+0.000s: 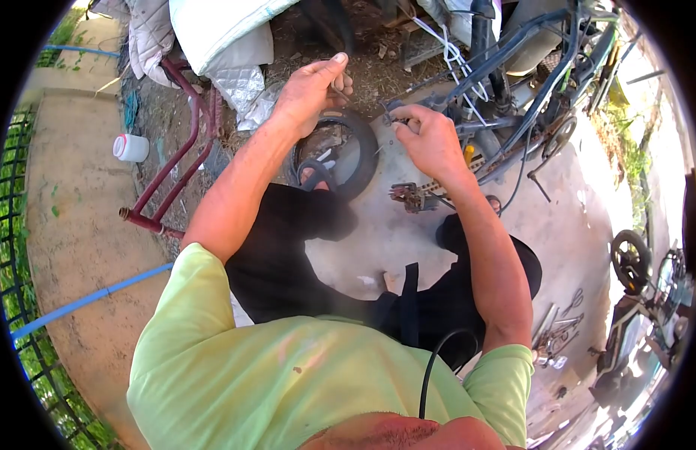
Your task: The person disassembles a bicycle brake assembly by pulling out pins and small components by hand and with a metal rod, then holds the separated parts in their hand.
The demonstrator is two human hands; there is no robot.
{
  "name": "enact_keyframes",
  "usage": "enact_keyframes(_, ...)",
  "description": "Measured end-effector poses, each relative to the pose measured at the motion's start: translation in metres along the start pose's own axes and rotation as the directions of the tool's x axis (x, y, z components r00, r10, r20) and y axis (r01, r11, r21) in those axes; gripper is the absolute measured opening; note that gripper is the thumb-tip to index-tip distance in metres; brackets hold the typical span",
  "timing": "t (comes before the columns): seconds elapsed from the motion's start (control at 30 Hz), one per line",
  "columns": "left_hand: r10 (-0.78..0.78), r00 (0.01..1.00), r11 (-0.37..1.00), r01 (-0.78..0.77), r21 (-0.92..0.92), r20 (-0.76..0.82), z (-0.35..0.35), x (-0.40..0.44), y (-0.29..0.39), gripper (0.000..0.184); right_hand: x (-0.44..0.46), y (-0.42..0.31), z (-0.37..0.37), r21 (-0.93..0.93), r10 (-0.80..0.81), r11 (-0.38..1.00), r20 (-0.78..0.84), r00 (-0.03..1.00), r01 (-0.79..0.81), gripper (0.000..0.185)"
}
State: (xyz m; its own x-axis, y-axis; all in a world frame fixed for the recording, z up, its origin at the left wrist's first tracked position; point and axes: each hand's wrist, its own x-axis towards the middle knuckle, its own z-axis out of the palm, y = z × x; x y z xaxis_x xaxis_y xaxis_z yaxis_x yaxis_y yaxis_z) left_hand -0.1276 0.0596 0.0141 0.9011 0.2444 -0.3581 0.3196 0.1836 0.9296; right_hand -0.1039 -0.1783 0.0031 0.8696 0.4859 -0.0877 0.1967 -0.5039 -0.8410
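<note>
My left hand (312,94) is raised over the tyre, fingers curled and thumb laid along the top. Something thin and dark shows at its fingers, too small to name. Opposite it, my right hand (432,142) pinches a small dark metal piece (387,115) between thumb and forefinger. Below the right hand hangs a bicycle derailleur (409,196) with a length of chain. The dark bicycle frame (524,79) stands just beyond, to the right. A black tyre (366,154) lies on the ground between my feet and the left hand.
A maroon metal frame (190,142) and a white jar (131,148) are at left. Several tools (561,330) lie on the concrete at right, near another bicycle or similar vehicle (631,262). A blue pipe (93,300) crosses the ledge. Quilted and silvery covers (239,82) lie at the back.
</note>
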Motion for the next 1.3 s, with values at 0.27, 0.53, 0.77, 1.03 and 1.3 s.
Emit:
enact_keyframes(0.27, -0.324, 0.94, 0.938, 0.333, -0.092, 0.103, 0.015, -0.001, -0.04, 0.044, 0.008, 0.01, 0.002, 0.159, 0.076, 0.984, 0.026, 0.997, -0.079, 0.031)
enact_keyframes(0.53, -0.411, 0.872, 0.898, 0.438, -0.049, 0.266, 0.045, -0.011, -0.043, 0.043, 0.006, 0.01, 0.002, 0.29, 0.081, 0.953, 0.033, 0.996, -0.087, 0.032)
enact_keyframes(0.77, -0.338, 0.856, 0.875, 0.439, -0.203, 0.392, 0.037, -0.002, -0.048, 0.036, 0.003, 0.002, -0.001, 0.243, 0.023, 0.969, 0.097, 0.995, -0.046, 0.031)
enact_keyframes(1.03, -0.422, 0.853, 0.874, 0.473, -0.114, 0.308, 0.046, -0.017, -0.043, 0.022, 0.007, 0.001, 0.0, 0.438, 0.088, 0.891, 0.085, 0.992, -0.116, 0.03)
enact_keyframes(1.3, -0.425, 0.828, 0.863, 0.492, -0.11, 0.365, 0.045, -0.013, -0.043, 0.026, 0.008, 0.006, -0.015, 0.877, 0.115, 0.242, 0.399, 0.91, -0.416, 0.019)
